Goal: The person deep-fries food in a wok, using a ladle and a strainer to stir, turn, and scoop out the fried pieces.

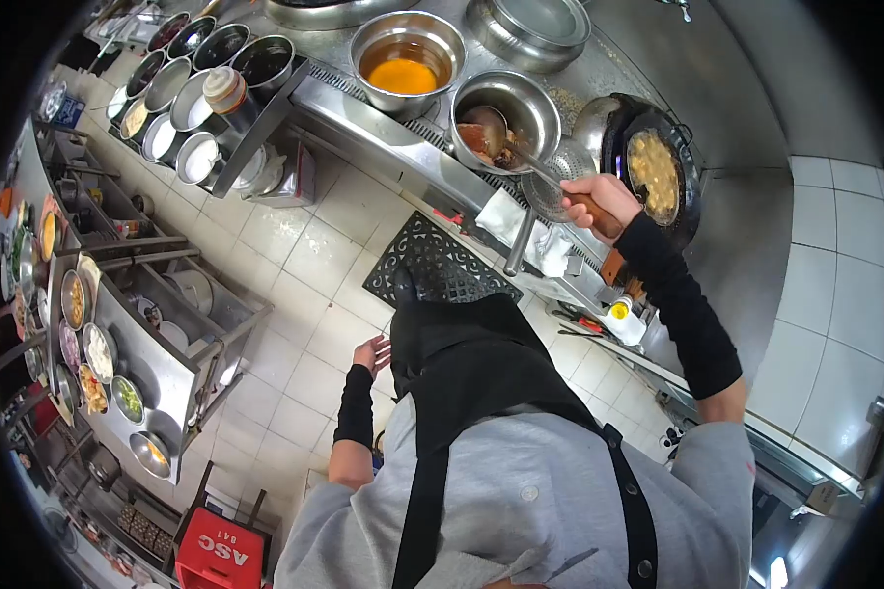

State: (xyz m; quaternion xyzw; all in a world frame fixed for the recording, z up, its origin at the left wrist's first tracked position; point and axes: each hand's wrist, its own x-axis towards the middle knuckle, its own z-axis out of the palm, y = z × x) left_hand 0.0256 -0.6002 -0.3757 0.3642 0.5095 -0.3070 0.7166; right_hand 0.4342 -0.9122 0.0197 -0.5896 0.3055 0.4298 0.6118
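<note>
My right hand [599, 204] is closed round the wooden handle of a ladle [545, 169]. The ladle's bowl rests inside a steel pot [506, 86] with brownish contents. Beside that pot, a perforated strainer [560, 177] lies under the ladle's shaft. To the right, a black wok [697, 187] holds pale pieces in bubbling liquid. Another steel pot [409, 27] contains orange liquid. My left hand [371, 355] hangs low at my side over the tiled floor, fingers apart, holding nothing.
Sauce containers and a squeeze bottle [225, 90] stand at the upper left. A prep counter [157, 358] with bowls of cut food is at the left. White cloths [506, 218] lie on the stove's front edge. A red stool [221, 552] stands lower left.
</note>
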